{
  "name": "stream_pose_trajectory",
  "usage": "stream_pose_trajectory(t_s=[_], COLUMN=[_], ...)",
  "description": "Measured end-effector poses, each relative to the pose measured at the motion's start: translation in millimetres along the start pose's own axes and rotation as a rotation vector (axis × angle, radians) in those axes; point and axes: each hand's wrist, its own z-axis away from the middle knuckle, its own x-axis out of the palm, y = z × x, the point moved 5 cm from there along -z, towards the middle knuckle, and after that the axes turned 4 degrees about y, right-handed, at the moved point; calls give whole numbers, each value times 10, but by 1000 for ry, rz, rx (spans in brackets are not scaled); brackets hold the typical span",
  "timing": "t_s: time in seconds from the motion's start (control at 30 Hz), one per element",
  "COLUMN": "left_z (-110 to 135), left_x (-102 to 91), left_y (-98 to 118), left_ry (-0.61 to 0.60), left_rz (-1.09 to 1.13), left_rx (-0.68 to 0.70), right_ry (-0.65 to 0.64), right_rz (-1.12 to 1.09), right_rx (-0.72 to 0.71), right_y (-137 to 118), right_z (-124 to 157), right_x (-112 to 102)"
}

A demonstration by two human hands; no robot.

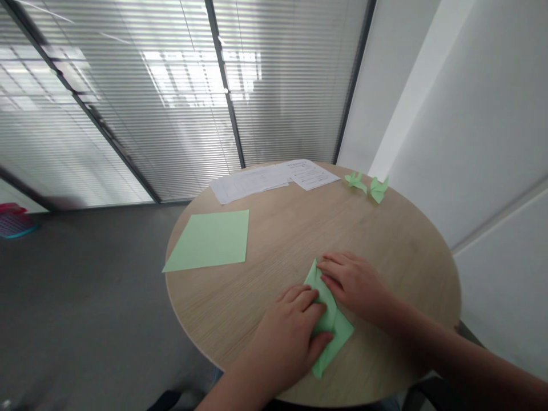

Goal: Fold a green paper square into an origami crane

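Note:
A partly folded green paper (pixel 333 328) lies on the round wooden table (pixel 274 251) near its front edge. My left hand (pixel 287 337) rests on the paper's left side, fingers curled and pressing it down, thumb against the lower fold. My right hand (pixel 353 282) lies on the paper's upper right part, fingers stretched flat and pressing the fold. Both hands touch the paper; much of it is hidden beneath them.
A flat green square sheet (pixel 210 240) lies at the table's left. White printed sheets (pixel 269 178) lie at the far edge. Two small folded green paper figures (pixel 367 186) stand at the far right. A white wall is close on the right, glass blinds behind.

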Motion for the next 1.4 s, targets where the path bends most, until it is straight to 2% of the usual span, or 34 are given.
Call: stream_pose_trajectory(t_s=[0.13,0.27,0.47,0.97,1.2,1.3,1.4], left_z=[-78,-55,-24,-55,-51,-51,-51], left_x=[7,58,95,71,77,77,74], left_y=[-8,-48,-63,-28,-36,-45,-41], left_ry=[-2,12,-9,-43,-19,-16,-15], left_rz=[-41,-8,16,22,29,27,26], left_rx=[-16,-26,-24,-41,-26,-35,-37], right_ry=[22,46,-6,3,62,107,148], right_rz=[-18,-10,32,-14,16,-53,-156], right_rx=[-9,-8,-104,-38,25,36,-11], right_y=[42,99,134,341,404,443,465], right_z=[-14,32,67,-39,-84,-67,-15], right_x=[31,101,207,242,252,229,192])
